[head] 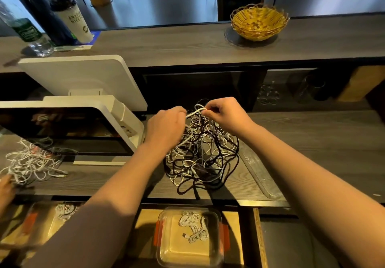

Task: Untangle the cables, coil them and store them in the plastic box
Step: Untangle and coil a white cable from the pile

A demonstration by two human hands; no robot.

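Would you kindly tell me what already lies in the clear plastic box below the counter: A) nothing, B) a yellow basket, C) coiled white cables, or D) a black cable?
C: the plastic box holds coiled white cables, while both hands work on the tangle up on the counter.

Both hands, left [166, 127] and right [226, 114], pinching a white cable [194, 113] atop the tangled cables [202, 155].

two cable tangles [200, 153], two plastic boxes [190, 236], one basket [259, 22], one cup [71, 18].
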